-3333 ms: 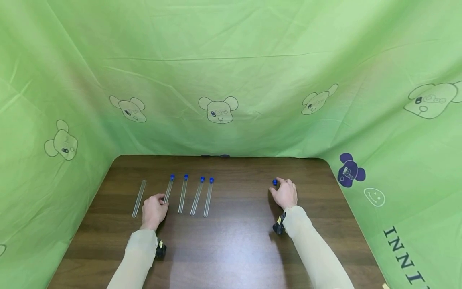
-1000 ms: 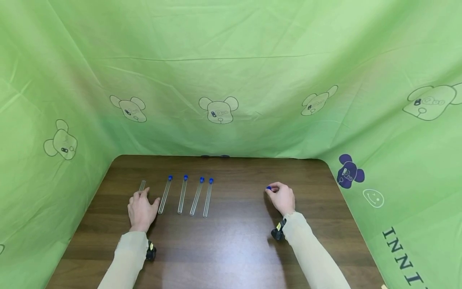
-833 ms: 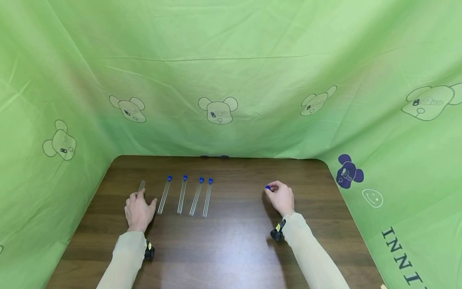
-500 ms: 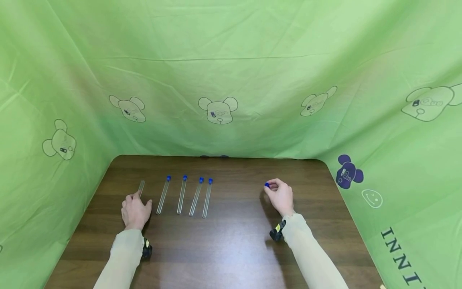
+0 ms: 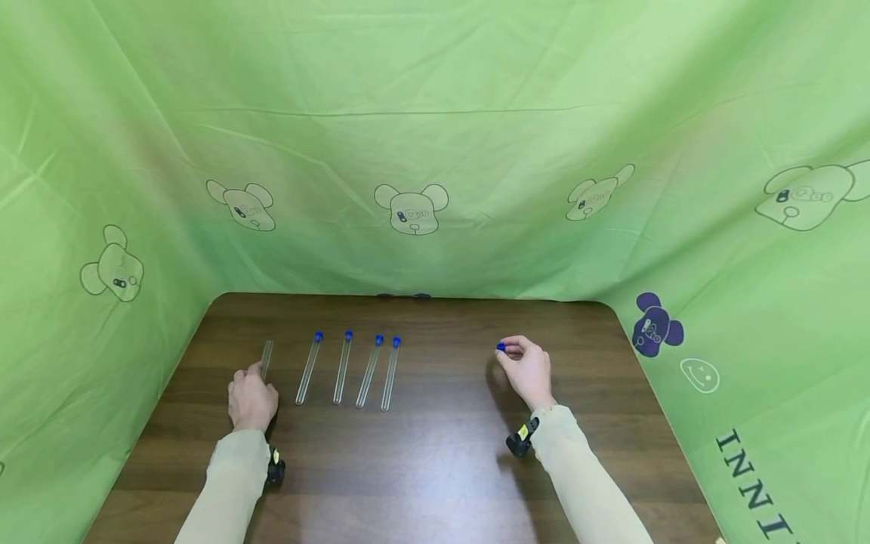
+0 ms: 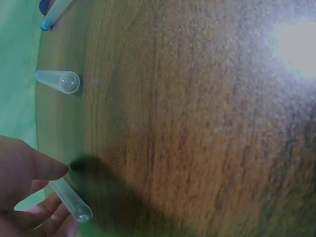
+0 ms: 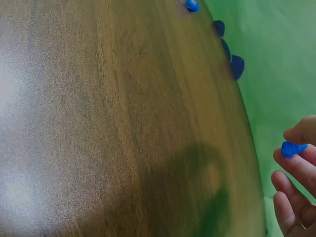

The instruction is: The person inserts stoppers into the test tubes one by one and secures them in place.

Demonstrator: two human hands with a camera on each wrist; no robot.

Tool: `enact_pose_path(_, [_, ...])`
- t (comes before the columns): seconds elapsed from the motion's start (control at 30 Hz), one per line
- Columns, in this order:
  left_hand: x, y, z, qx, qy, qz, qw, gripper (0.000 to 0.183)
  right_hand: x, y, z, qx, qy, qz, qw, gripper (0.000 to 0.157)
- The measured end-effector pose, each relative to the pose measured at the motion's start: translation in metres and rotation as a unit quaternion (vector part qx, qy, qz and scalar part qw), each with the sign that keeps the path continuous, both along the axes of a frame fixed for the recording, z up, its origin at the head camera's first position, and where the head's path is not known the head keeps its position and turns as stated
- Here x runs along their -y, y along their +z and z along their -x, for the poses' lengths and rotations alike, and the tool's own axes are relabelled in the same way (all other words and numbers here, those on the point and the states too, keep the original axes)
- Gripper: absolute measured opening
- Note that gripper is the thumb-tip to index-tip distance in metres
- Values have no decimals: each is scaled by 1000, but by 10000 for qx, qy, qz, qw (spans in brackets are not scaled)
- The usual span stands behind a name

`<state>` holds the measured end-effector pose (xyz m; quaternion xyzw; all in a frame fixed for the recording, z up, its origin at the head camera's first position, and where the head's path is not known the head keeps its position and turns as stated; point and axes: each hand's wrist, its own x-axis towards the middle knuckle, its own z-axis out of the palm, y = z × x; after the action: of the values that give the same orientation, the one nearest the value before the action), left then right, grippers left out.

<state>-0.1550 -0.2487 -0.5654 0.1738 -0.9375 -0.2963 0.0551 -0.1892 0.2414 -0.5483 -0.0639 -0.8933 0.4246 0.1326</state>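
In the head view my left hand [image 5: 252, 399] is at the far-left test tube [image 5: 267, 358], a clear one with no cap. The left wrist view has that tube between thumb and fingers, its rounded end [image 6: 83, 213] sticking out past them. My right hand [image 5: 529, 373] pinches a small blue stopper [image 7: 291, 148] between thumb and index finger, the other fingers loosely bent. Between the hands several test tubes with blue stoppers lie side by side, from the leftmost capped tube [image 5: 309, 370] to the rightmost capped tube [image 5: 390, 376].
The brown wooden table [image 5: 448, 453] is bordered at the back and sides by a green printed curtain [image 5: 414, 136]. A dark wrist camera [image 5: 275, 467] sits at the left cuff, another dark camera [image 5: 521, 438] at the right.
My left hand has moved left from the nearest capped tube to the uncapped one, its fingers drawing in around it. My right hand has picked up the blue stopper and moved slightly left.
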Motion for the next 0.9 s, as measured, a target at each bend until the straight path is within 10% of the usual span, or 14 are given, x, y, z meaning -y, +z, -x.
enact_pose_path(0.9, [-11,8,5,-658,-194,122,9976,31,-3,2,-3,108,108,3,9999,22])
